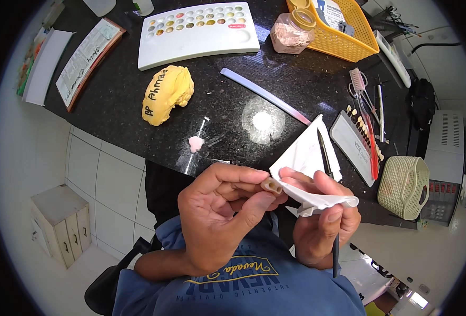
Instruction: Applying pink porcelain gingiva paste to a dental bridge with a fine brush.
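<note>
Just over the bench's near edge, my left hand (219, 208) pinches a small tan dental piece (271, 186) with hollow openings, resembling a crown or bridge, between thumb and fingers. My right hand (322, 226), to its right, is closed on a folded white tissue (317, 203), whose left end lies close to the dental piece. A slim dark brush (325, 152) shows beyond the right hand, and a dark handle emerges below the same hand; the fingers hide the part between. Under the brush, a white folded paper (301, 152) rests on the bench.
A white palette (198, 50) with round wells stands at the back. Yellow putty (164, 97), a purple strip (264, 95) and pink residue (195, 144) lie on the black bench (217, 105). Rightward are a jar (291, 37), yellow basket (343, 45), shade guide (351, 145) and cream basket (401, 187).
</note>
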Available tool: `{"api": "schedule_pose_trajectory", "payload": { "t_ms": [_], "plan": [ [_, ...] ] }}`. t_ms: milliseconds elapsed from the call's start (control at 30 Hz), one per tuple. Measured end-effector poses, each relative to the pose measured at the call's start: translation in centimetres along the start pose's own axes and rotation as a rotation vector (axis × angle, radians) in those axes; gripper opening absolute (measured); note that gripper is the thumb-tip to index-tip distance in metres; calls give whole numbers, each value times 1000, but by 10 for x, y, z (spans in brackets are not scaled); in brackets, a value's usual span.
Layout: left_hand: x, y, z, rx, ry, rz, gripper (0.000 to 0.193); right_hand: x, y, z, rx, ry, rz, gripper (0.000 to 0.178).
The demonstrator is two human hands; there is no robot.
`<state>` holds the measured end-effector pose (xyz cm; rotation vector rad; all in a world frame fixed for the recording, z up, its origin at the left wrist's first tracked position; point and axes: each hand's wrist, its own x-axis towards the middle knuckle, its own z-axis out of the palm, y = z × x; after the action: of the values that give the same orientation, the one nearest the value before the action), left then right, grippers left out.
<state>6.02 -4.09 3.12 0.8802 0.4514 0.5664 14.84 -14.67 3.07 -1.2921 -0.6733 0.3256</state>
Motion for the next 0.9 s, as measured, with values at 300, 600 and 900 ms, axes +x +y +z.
{"api": "schedule_pose_trajectory", "payload": {
  "t_ms": [300, 600, 900],
  "plan": [
    [1, 2, 1, 50, 13, -85, 19, 1, -6, -3, -9, 158, 139, 50],
    [-2, 9, -17, -334, 32, -296, 19, 15, -5, -34, -732, -326, -317, 33],
    [0, -2, -31, -331, -43, 24, 20, 30, -15, -36, -930, -413, -367, 68]
  ]
}}
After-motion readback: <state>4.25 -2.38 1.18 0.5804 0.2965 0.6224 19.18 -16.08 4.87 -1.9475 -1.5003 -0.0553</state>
